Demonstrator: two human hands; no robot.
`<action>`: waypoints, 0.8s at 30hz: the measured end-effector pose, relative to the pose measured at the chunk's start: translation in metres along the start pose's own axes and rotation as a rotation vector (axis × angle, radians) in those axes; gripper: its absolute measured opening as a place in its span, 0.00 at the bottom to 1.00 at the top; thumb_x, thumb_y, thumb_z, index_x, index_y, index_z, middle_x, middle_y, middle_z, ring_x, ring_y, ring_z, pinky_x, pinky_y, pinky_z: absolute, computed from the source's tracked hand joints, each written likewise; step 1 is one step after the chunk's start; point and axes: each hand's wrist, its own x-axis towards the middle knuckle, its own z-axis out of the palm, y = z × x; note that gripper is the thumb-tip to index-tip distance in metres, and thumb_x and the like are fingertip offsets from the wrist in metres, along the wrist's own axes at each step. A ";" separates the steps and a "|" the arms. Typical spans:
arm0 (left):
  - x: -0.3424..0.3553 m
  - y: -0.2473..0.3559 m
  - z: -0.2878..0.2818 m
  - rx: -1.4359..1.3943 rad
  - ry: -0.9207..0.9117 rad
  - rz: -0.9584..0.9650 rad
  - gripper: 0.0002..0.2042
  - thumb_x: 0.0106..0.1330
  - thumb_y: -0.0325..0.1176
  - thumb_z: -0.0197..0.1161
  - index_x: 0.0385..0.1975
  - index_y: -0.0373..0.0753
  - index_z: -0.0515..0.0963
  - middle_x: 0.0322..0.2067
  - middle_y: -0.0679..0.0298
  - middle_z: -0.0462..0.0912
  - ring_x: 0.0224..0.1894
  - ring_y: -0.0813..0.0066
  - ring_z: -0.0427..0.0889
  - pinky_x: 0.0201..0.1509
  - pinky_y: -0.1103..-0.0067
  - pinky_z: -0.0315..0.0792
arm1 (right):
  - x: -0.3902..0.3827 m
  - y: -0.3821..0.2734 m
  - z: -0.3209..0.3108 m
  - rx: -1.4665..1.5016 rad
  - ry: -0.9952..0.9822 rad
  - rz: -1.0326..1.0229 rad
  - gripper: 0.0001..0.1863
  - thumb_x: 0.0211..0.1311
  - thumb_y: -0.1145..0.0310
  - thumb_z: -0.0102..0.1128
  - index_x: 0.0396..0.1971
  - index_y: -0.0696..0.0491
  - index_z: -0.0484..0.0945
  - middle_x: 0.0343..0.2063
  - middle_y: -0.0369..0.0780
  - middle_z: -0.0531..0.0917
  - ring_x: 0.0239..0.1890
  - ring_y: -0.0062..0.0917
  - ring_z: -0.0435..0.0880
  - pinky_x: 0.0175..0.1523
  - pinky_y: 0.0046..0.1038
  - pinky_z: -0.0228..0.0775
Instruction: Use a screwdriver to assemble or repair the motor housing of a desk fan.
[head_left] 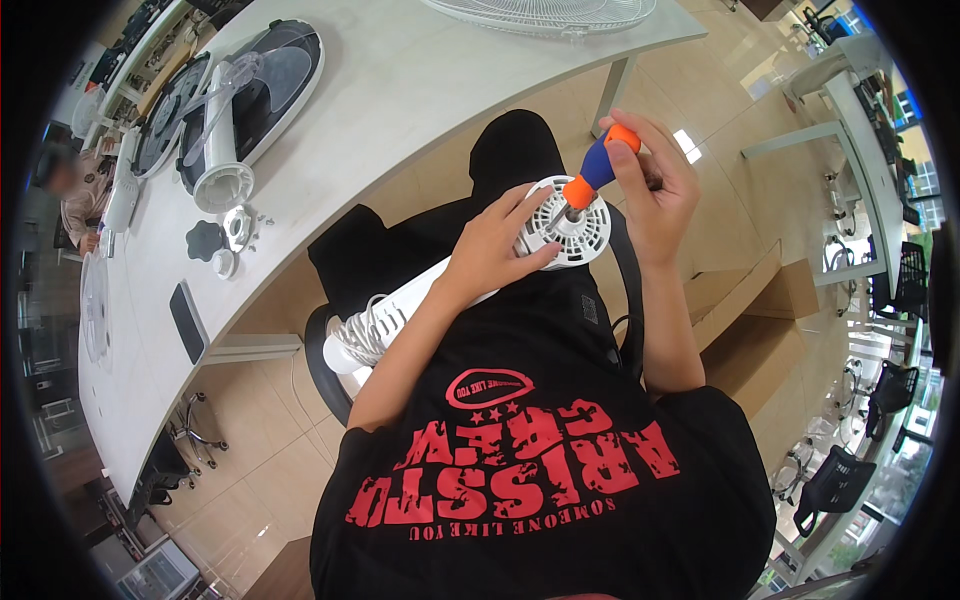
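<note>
Across my lap lies a white fan body (415,296), its round slotted motor housing (588,240) facing up at me. My left hand (490,245) is wrapped over the neck and edge of the housing, holding it steady. Between the fingers of my right hand (655,185) is a screwdriver (594,172) with a blue and orange handle. Its shaft points down and to the left into the slotted face; the very tip is hard to make out near my left fingers. A coiled white cord (365,335) hangs at the fan's lower end.
On the white table (400,90) sit a round dark base with a white tube (218,140), a dark knob (205,240), small white parts, screws and a phone (187,320). A wire fan grille (545,12) lies at the far edge. An open cardboard box (750,320) stands on the floor at right. Another person (85,195) sits far left.
</note>
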 end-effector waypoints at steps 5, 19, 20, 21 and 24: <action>0.000 0.000 -0.001 -0.014 -0.003 -0.001 0.37 0.64 0.51 0.70 0.71 0.41 0.70 0.69 0.56 0.72 0.64 0.53 0.78 0.65 0.66 0.74 | -0.002 -0.006 0.001 0.090 -0.027 0.106 0.12 0.66 0.76 0.68 0.48 0.59 0.85 0.43 0.40 0.91 0.20 0.06 0.73 0.23 0.12 0.58; -0.001 0.001 0.000 -0.003 0.004 0.008 0.37 0.64 0.51 0.71 0.70 0.38 0.70 0.69 0.55 0.72 0.64 0.52 0.78 0.65 0.67 0.74 | 0.005 -0.007 -0.002 0.053 -0.042 -0.017 0.12 0.57 0.79 0.77 0.41 0.57 0.89 0.32 0.33 0.83 0.19 0.06 0.63 0.23 0.15 0.50; -0.001 0.000 0.000 -0.003 0.006 0.006 0.38 0.64 0.51 0.71 0.70 0.37 0.69 0.69 0.55 0.72 0.64 0.52 0.78 0.66 0.67 0.74 | 0.006 -0.008 -0.002 0.041 -0.051 -0.009 0.11 0.56 0.79 0.77 0.40 0.57 0.89 0.31 0.33 0.83 0.19 0.06 0.63 0.23 0.15 0.49; -0.001 -0.001 0.002 -0.003 0.006 0.007 0.38 0.64 0.51 0.71 0.70 0.37 0.69 0.69 0.55 0.72 0.64 0.52 0.78 0.66 0.67 0.74 | 0.007 -0.009 -0.002 0.029 -0.060 -0.001 0.11 0.56 0.79 0.77 0.40 0.57 0.90 0.30 0.33 0.82 0.19 0.07 0.62 0.23 0.16 0.49; -0.001 -0.003 0.005 0.018 0.074 0.056 0.35 0.63 0.52 0.70 0.68 0.40 0.73 0.65 0.54 0.75 0.60 0.52 0.81 0.61 0.66 0.77 | 0.008 -0.009 -0.004 0.036 -0.073 -0.009 0.12 0.56 0.79 0.77 0.41 0.57 0.90 0.30 0.32 0.82 0.19 0.06 0.62 0.24 0.16 0.48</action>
